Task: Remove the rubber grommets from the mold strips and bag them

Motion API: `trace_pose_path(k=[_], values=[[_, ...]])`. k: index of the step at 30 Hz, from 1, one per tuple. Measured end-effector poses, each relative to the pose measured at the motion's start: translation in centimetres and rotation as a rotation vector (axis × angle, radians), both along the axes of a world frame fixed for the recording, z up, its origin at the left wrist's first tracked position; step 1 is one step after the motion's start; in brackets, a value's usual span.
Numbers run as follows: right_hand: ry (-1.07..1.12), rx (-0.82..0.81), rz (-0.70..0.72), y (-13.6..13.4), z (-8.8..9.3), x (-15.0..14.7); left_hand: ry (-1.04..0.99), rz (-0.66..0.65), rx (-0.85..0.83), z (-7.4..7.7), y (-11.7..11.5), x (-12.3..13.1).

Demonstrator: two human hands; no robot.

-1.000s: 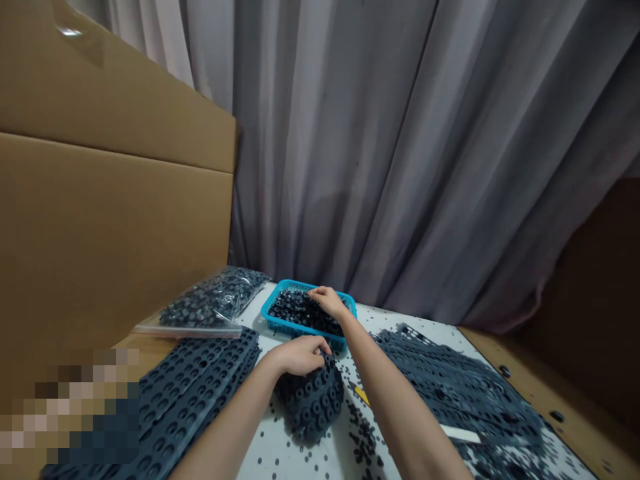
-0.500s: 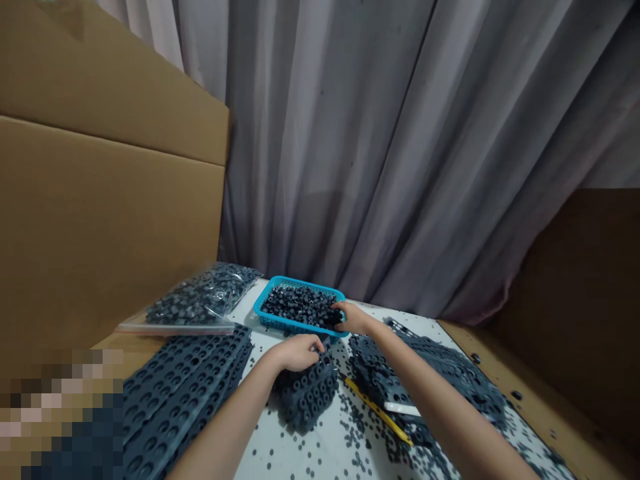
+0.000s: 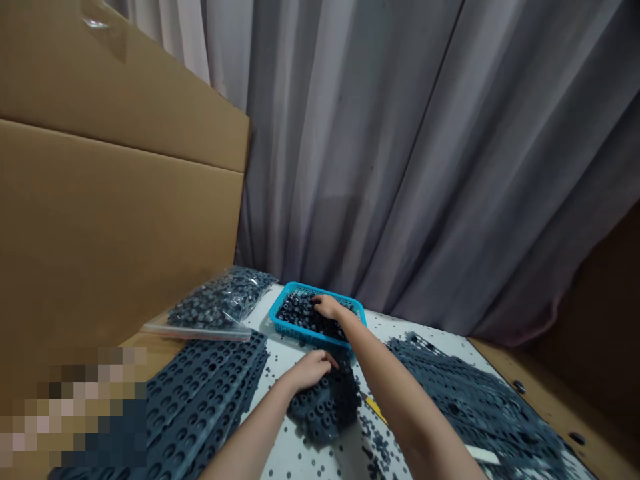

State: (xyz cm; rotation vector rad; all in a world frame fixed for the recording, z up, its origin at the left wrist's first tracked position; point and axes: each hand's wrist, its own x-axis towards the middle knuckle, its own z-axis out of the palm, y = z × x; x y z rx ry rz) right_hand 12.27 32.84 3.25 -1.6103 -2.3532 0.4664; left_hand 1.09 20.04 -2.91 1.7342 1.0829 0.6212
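Note:
My left hand (image 3: 309,371) rests with curled fingers on a bunched dark rubber sheet of ring-shaped parts (image 3: 327,405) on the white table. My right hand (image 3: 327,307) reaches into a blue plastic basket (image 3: 289,324) filled with small dark rubber rings (image 3: 300,311). Its fingers are bent down among the rings, and what they hold is hidden.
A clear bag of dark rings (image 3: 215,303) lies left of the basket. Flat punched rubber sheets (image 3: 200,400) are stacked at the left, more are heaped at the right (image 3: 465,400). Loose rings dot the table. Cardboard (image 3: 110,220) stands at the left, a grey curtain behind.
My right hand has gone from the basket's near right edge back into the middle of the rings. My left hand has stayed on the bunched sheet.

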Motion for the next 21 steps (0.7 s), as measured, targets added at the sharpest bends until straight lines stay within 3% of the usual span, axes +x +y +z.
trace_pose_path(k=[11, 21], values=[[0.077, -0.024, 0.021, 1.8, 1.3, -2.9, -0.113, 0.031, -0.077, -0.9, 0.3, 0.3], [0.228, 0.016, 0.025, 2.6, 3.4, -3.3, -0.194, 0.090, -0.190, 0.4, -0.2, 0.1]])
